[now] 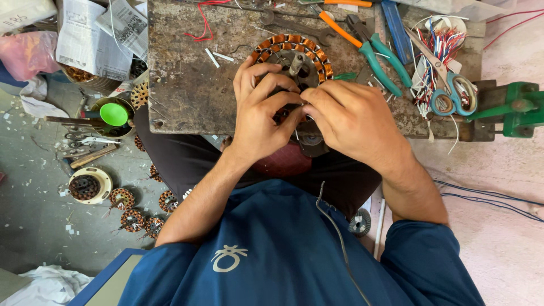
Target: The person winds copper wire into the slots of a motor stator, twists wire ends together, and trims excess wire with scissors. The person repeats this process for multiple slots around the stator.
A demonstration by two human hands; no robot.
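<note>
Copper-wound stator (pixel 294 56), a ring of orange coils round a dark hub, lies on the worn wooden bench (pixel 187 85) at its near edge; left hand (pixel 262 116) curls over its near side, fingers bent and pressed on the coils; right hand (pixel 352 116) meets it, fingertips pinched together at something too small to tell; teal pliers (pixel 385 59) and scissors (pixel 450 90) lie to the right; folded printed papers (pixel 93 39) sit upper left, beside a pink bag (pixel 28 54); a green lid (pixel 114 114) rests below them
</note>
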